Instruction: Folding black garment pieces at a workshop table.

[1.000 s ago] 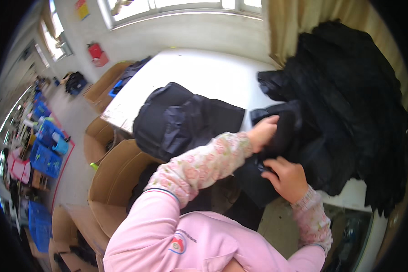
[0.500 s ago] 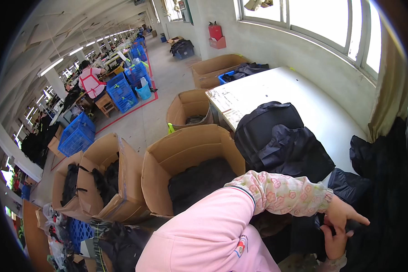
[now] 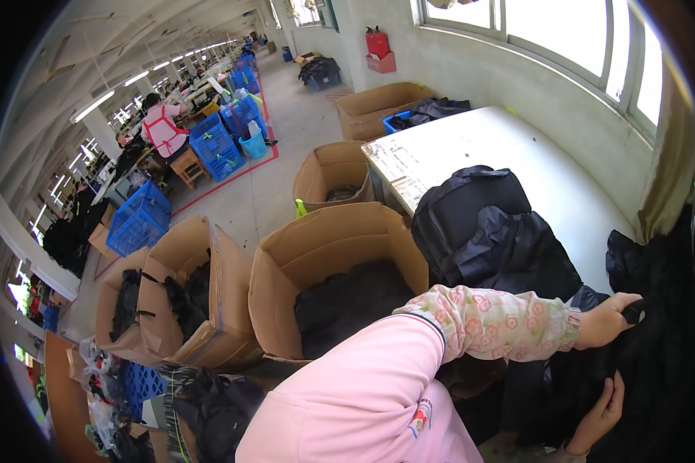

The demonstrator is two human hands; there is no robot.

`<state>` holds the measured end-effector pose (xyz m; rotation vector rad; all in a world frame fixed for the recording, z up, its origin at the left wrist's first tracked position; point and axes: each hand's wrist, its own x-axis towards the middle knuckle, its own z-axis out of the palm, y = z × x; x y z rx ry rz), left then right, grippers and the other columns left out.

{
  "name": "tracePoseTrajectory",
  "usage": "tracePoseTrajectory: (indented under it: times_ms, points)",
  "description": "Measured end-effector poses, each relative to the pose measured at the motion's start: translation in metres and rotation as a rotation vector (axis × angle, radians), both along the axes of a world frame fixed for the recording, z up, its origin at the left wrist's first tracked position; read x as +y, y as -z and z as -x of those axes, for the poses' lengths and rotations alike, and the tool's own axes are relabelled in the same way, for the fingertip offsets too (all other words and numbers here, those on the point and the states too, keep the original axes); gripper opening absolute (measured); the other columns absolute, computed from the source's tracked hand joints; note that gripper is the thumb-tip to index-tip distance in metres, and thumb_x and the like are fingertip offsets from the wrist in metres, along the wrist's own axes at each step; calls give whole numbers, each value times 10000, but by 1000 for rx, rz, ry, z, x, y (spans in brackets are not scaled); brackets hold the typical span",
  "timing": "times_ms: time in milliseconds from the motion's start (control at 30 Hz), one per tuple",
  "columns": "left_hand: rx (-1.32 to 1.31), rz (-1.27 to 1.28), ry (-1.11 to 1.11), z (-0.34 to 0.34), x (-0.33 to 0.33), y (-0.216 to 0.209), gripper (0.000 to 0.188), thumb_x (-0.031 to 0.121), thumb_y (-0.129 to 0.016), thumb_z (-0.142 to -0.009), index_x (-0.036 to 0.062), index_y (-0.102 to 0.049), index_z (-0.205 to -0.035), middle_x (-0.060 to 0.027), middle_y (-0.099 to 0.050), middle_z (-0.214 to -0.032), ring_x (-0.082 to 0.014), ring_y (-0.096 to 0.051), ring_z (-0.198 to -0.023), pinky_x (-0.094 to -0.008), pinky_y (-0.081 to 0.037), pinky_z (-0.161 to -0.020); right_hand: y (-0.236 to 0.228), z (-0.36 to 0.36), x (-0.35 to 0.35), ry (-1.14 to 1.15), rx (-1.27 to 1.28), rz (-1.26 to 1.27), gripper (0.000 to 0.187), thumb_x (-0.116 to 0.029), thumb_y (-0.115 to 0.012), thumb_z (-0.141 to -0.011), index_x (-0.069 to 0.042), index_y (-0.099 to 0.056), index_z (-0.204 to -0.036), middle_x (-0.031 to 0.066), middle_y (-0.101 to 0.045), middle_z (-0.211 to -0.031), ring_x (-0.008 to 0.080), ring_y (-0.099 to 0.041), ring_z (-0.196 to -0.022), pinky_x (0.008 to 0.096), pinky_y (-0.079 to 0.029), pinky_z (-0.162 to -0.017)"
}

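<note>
In the head view, a person wearing a pink top (image 3: 340,386) and floral sleeve covers (image 3: 510,324) is working with both hands over black fabric (image 3: 650,359) at the far right. The left hand (image 3: 606,320) is grasping a fold of it, fingers curling tightly around the cloth. The right hand (image 3: 601,417) is resting lower down against the same dark mass, fingers straight and pointing upward; whether it is gripping anything, I cannot tell.

Just left of the fabric, a black bag (image 3: 498,228) is lying on a white table (image 3: 560,150), touched by neither hand. A cardboard box (image 3: 324,251) holding dark pieces is standing beside the table. Farther off, a co-worker (image 3: 162,131) in pink is sitting near blue crates (image 3: 140,220).

The step in hand appears to be handling the fabric, with the left hand doing the holding. The next move seems to be calling for a secure hold from the right hand too, since the dark folds are blending together and separate layers are hard to pick out.
</note>
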<state>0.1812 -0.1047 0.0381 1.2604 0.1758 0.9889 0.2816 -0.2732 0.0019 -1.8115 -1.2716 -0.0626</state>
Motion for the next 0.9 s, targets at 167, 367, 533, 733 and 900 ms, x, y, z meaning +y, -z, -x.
tracePoseTrajectory:
  times_ms: [167, 367, 533, 733, 900]
  points:
    - [122, -31, 453, 57, 21, -18, 473, 292, -753, -825, -21, -583, -1136, -68, -656, -1009, -137, -602, -906, -291, -499, -823, -44, -5, -1, -22, 43, -182, 174, -51, -486, -987, 46, -613, -1058, 72, -640, -1004, 149, -575, -940, 272, -440, -891]
    - [709, -571, 1159, 67, 24, 6, 499, 222, -842, -750, -58, -614, -1094, -90, -702, -990, -124, -623, -910, -288, -509, -804, -96, -19, 25, -3, -303, -574, 95, 14, -576, -920, 13, -663, -960, 75, -666, -889, 130, -617, -825, 235, -469, -735]
    - [462, -123, 1135, 67, 11, -10, 413, -10, -751, -777, -4, -616, -1168, -50, -667, -1105, -140, -602, -1028, -304, -471, -952, -31, -47, 48, -283, -548, 276, 75, -82, -605, -835, -67, -670, -869, 106, -672, -845, 300, -657, -865, 371, -510, -721]
    - [167, 215, 813, 64, 19, -2, 393, 14, -702, -801, -6, -616, -1184, -90, -657, -1159, -200, -613, -1077, -337, -463, -982, -110, -27, -21, -112, 162, -272, 177, -98, -602, -924, -19, -640, -1078, 38, -655, -911, 93, -608, -847, 231, -490, -746]
    - [20, 350, 614, 41, -16, -7, 340, 197, -616, -954, 33, -538, -1241, -14, -615, -1100, -101, -585, -964, -273, -481, -858, -83, 34, 6, -92, -477, -121, 334, -199, -735, -792, -39, -610, -1057, 109, -646, -910, 314, -628, -832, 389, -489, -769]
